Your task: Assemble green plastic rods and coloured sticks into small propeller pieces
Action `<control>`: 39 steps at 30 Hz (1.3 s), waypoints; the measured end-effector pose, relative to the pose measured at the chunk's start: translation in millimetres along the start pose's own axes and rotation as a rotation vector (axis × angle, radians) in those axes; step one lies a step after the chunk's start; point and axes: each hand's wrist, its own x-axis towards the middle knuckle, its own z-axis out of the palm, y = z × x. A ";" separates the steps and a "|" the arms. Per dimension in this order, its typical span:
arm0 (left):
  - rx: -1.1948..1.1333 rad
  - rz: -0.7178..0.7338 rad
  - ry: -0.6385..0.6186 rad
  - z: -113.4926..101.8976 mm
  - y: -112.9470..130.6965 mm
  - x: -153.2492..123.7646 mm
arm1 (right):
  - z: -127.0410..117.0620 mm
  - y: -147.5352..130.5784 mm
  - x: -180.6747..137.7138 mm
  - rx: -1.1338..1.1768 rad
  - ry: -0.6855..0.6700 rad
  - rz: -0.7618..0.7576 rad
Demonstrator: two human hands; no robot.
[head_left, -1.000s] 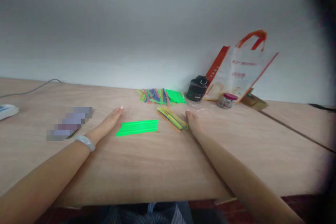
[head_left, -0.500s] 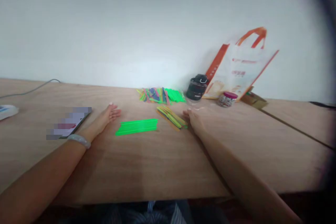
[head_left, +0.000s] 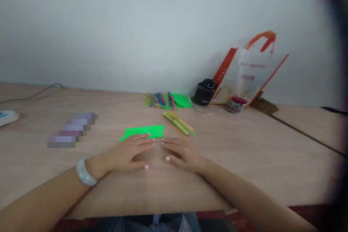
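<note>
My left hand point(head_left: 132, 154) lies palm down on the table, fingers spread, its upper fingers overlapping the lower edge of the row of bright green sticks point(head_left: 144, 130). Opposite it, my right hand point(head_left: 183, 154) rests flat with fingers stretched toward the left one; the fingertips are close but apart. Neither hand holds anything. Just beyond my right hand lies a slanted bundle of yellow, orange and dark flat sticks point(head_left: 178, 123). Farther back, near the wall, is a pile of multicoloured sticks point(head_left: 160, 100) with more green sticks point(head_left: 182, 100) beside it.
A black cup with a strap lid point(head_left: 203, 92), a jar with a dark pink lid point(head_left: 236, 105) and a white bag with orange handles point(head_left: 250, 76) stand at the back right. A blurred-out phone point(head_left: 72, 130) lies left, near a grey cable point(head_left: 35, 96) and a white device point(head_left: 8, 117).
Both hands have come inward and nearer to me, from either side of the sticks to the middle of the table. The green row and the yellow bundle stay where they were.
</note>
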 end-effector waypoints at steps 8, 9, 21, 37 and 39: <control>-0.071 0.009 -0.136 6.0 14.8 -4.3 | -1.5 -10.9 -13.3 -0.004 -0.086 0.018; -0.069 0.007 -0.137 6.2 14.7 -4.5 | -1.6 -10.6 -12.9 -0.002 -0.084 0.020; -0.067 0.011 -0.131 7.8 14.3 -4.0 | 0.5 -11.2 -13.1 -0.001 -0.082 0.026; 0.153 0.004 0.042 11.3 4.5 13.7 | 3.4 12.4 4.2 -0.202 0.165 0.121; 0.241 -0.055 0.121 13.8 -3.6 25.4 | 4.1 30.2 11.0 -0.324 0.239 0.207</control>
